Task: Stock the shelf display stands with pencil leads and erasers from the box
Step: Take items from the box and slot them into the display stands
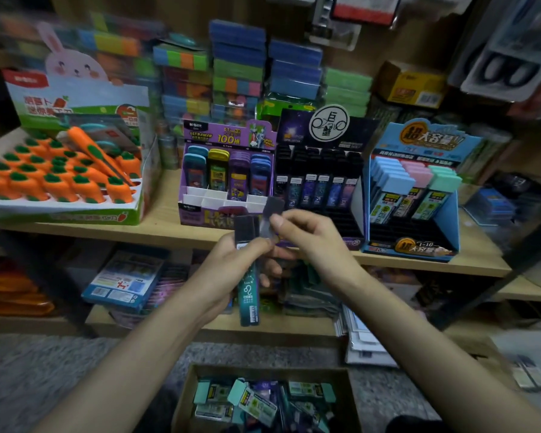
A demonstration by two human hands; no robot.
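My left hand grips a small stack of slim pencil lead cases, the front one teal with a dark cap. My right hand pinches one dark lead case by its lower end, tilted up above the stack. Both hands hover in front of the black display stand, whose back rows hold lead cases and whose front slots are bare. A purple stand is to its left and a blue stand to its right. The cardboard box of leads and erasers lies on the floor below.
A carrot-eraser display fills the shelf's left end. Stacks of coloured sticky-note packs stand behind the stands. The lower shelf holds packaged stationery, and papers lean at its right. Grey carpet surrounds the box.
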